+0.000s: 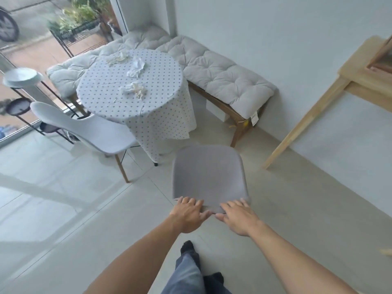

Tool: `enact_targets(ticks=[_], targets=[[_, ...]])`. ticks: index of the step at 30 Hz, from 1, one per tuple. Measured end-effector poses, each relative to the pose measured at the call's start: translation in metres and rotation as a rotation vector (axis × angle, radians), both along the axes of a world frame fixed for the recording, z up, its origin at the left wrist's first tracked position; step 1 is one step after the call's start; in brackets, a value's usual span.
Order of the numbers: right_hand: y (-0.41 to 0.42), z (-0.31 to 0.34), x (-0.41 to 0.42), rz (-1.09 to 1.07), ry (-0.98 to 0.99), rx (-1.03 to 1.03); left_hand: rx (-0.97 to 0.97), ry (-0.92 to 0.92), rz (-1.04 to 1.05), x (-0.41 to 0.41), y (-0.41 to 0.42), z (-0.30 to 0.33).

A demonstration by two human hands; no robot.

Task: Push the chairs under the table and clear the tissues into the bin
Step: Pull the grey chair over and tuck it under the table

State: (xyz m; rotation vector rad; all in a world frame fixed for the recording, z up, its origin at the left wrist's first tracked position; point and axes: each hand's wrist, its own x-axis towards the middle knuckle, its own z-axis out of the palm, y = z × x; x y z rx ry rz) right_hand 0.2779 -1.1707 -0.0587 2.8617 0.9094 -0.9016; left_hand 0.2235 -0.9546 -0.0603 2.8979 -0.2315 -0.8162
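A grey chair stands in front of me, its back toward me and its seat pointing at the round table, which wears a dotted cloth. My left hand and my right hand both grip the top edge of the chair's back, fingers curled over it. A gap of floor separates this chair from the table. A white chair with wooden legs stands at the table's left, turned sideways and pulled out. Crumpled tissues lie on the table: one pile near the middle, one farther back, one at the far edge. No bin is in view.
A corner bench with grey cushions runs behind the table along the wall. A pale wooden table stands at the right. Black metal plant stands sit by the glass door at the left. Tiled floor lies around me.
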Motion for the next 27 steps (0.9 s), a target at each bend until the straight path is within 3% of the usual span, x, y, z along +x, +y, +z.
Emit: enact_targets(ticks=[11, 27], targets=[[-0.013, -0.011, 0.037, 0.158, -0.156, 0.07, 0.081, -0.281, 0.009, 0.018, -0.021, -0.006], [0.015, -0.009, 0.211, 0.381, -0.201, 0.141, 0.131, -0.309, 0.166, 0.153, -0.014, -0.01]])
